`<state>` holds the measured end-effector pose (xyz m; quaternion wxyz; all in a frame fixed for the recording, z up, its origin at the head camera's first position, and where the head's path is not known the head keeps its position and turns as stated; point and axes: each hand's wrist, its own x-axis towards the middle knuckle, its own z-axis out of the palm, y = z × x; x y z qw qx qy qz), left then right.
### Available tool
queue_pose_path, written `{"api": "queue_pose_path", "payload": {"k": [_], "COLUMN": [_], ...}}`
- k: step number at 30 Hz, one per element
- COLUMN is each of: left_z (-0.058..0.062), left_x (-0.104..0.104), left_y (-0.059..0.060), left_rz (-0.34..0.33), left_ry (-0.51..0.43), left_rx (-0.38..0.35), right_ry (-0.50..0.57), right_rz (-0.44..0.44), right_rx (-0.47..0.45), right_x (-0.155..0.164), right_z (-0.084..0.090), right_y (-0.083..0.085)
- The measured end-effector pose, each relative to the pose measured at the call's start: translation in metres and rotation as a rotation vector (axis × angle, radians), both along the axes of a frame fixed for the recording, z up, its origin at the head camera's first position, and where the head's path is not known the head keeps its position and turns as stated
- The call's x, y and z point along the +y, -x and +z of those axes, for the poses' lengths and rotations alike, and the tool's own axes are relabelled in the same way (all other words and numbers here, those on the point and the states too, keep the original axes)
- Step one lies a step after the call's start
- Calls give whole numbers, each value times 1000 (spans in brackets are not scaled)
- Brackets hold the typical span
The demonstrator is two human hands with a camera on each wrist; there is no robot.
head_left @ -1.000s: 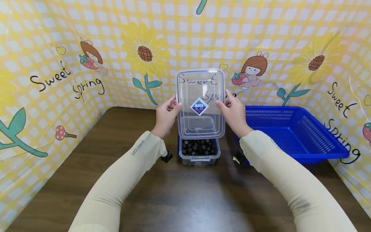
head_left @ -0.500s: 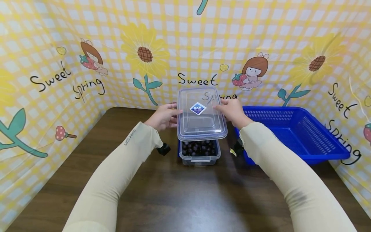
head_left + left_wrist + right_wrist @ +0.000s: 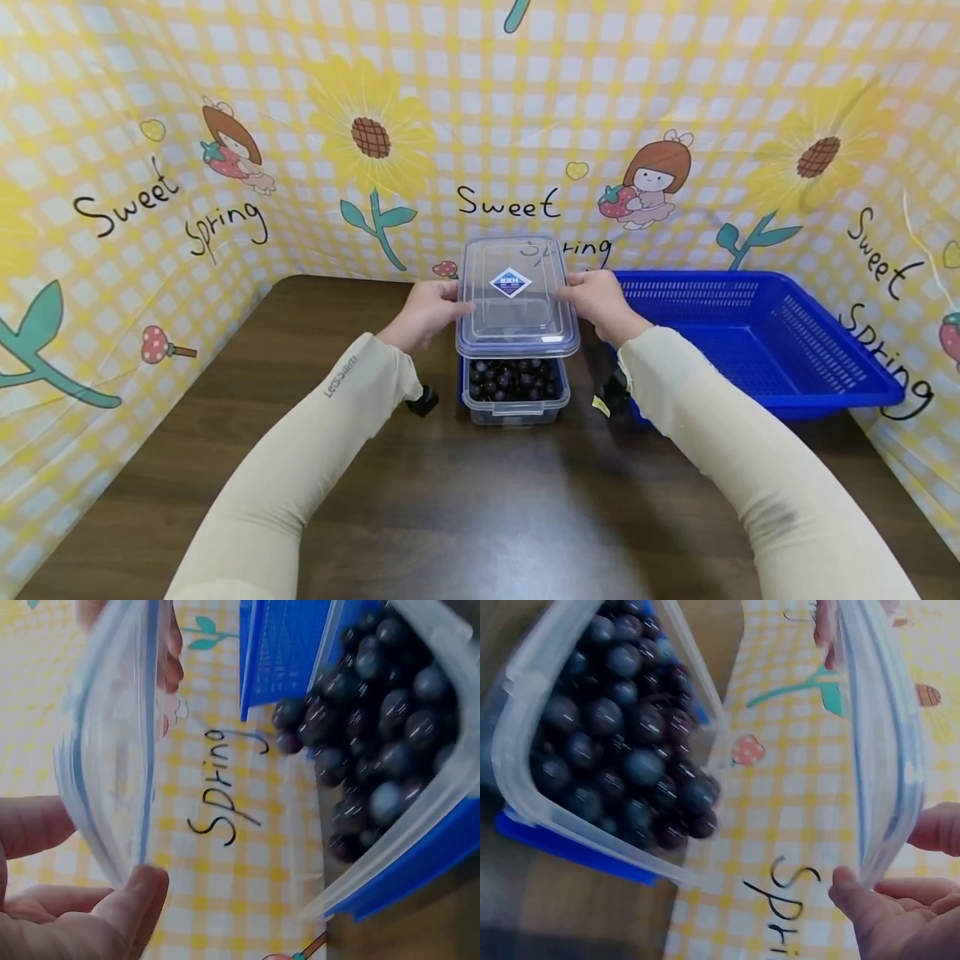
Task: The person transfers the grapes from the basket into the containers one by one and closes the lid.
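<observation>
At the centre of the frame, your left hand (image 3: 427, 312) and right hand (image 3: 600, 302) hold the clear lid (image 3: 516, 296) by its two side edges, fingers pinching the rim. The lid hovers just above the open box of dark berries (image 3: 514, 385) on the worktop (image 3: 480, 500), not touching it. A blue basket (image 3: 757, 342) sits at right.

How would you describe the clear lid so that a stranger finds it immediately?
Start at the big blue basket on the table's right side. Just left of it, both hands hold a clear lid above a container of blueberries. Only the lid carries a blue diamond sticker.
</observation>
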<state>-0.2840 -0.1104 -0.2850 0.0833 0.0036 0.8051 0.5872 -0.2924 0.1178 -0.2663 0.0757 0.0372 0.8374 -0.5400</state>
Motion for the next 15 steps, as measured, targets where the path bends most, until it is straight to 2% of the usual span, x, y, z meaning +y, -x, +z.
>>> {"api": "queue_pose_path", "payload": {"k": [7,10,15], "left_z": [-22,-26,-30], "left_x": [2,1,-1], "left_y": [-11,-12,-13], "left_rz": [-51,-65,-96], "left_ry": [-37,-39,-104], "left_rx": [29,32,11], "right_ry": [-93,-120,-151], "right_rz": [55,54,55], "right_rx": [74,109,171], "right_x": [0,0,-1], "right_z": [-21,-24,-32], "right_y": [-8,-10,-12]}}
